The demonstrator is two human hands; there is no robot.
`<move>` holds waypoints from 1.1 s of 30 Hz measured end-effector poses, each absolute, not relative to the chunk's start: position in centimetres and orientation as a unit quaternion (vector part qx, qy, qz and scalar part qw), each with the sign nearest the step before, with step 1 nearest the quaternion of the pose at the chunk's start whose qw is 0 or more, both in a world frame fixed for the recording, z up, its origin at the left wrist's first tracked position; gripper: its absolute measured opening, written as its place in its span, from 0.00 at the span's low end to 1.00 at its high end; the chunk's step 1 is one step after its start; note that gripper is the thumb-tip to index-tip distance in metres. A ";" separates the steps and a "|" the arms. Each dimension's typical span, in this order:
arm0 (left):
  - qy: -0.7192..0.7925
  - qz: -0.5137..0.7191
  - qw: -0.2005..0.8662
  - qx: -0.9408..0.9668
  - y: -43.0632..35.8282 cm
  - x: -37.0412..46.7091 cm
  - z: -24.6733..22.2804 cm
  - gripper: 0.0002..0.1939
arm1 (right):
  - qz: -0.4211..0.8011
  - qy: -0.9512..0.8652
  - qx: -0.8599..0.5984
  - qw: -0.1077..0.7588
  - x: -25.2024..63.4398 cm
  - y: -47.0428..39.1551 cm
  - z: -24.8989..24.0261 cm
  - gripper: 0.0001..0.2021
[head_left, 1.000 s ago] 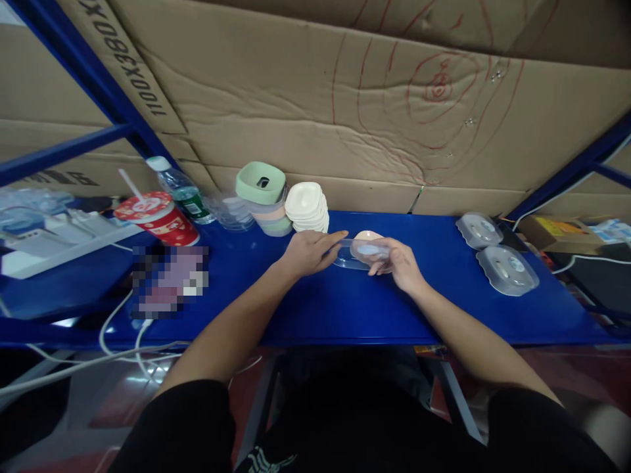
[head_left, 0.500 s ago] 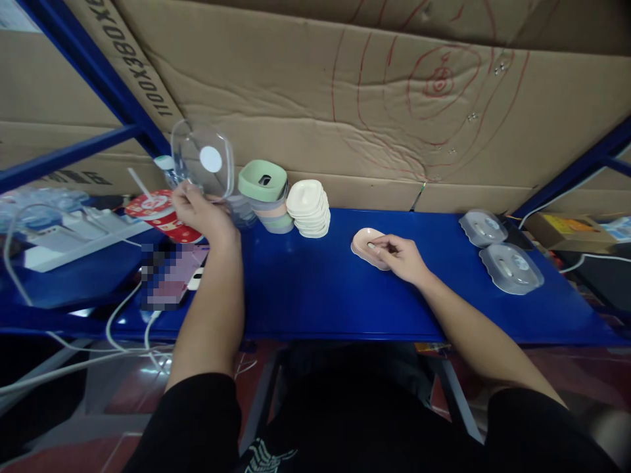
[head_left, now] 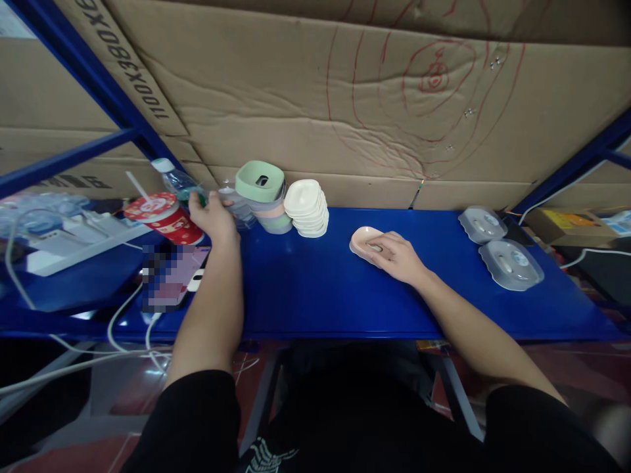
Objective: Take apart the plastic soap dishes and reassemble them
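Note:
My left hand (head_left: 213, 213) is open, thumb and fingers apart, beside a stack of clear plastic lids (head_left: 240, 209). I see nothing held in it. My right hand (head_left: 398, 256) rests on a small pink dish (head_left: 363, 240) on the table. Its fingers are bent over the dish's middle, where a small pale piece shows between the fingertips. Left of the dish stands a stack of cream wavy-edged dishes (head_left: 306, 207). Next to them, a green square lid-like part (head_left: 259, 180) tops a stack of translucent and pink containers (head_left: 273, 213).
Two clear covered boxes (head_left: 513, 265) lie at the right of the blue table (head_left: 305, 289). On the left are a red cup with a straw (head_left: 172, 220), a water bottle (head_left: 173, 179), a phone (head_left: 177, 279) and a power strip with cables (head_left: 73, 240). Cardboard (head_left: 276, 85) walls the back.
The clear lid that my left hand held upright is no longer raised, and the hand has opened beside the lid stack. My right hand stays on the pink dish, shifted slightly.

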State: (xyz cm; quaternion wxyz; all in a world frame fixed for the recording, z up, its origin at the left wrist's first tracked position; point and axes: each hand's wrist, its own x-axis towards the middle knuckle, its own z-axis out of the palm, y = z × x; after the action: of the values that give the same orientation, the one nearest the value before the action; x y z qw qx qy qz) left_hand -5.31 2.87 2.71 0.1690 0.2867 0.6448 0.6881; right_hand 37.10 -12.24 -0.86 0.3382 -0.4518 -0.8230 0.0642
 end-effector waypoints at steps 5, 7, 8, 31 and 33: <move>0.581 0.742 0.078 0.324 3.2 -4.5 2.1 0.22 | 0.031 -0.823 -0.528 0.207 37.4 -12.1 -0.8 0.40; 0.550 0.744 0.041 0.378 2.9 -3.6 1.5 0.20 | 0.035 -0.804 -0.574 0.152 37.5 -12.0 -0.9 0.48; 0.529 0.743 0.025 0.409 2.6 -2.9 1.2 0.18 | 0.041 -0.799 -0.585 0.133 37.6 -12.0 -1.0 0.50; 0.274 0.241 0.142 0.920 -5.3 8.0 -1.5 0.43 | 0.184 -0.819 -0.392 0.376 37.1 -11.1 -3.4 0.49; 0.276 0.242 0.142 0.919 -5.4 8.0 -1.4 0.45 | 0.191 -0.812 -0.387 0.393 37.1 -11.0 -3.5 0.48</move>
State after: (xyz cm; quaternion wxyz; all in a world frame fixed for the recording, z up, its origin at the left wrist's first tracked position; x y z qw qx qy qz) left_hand 8.00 -5.41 -1.42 0.1421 0.9193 0.2762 0.2415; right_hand 37.08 -11.03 -3.50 0.3928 -0.3873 -0.8119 0.1913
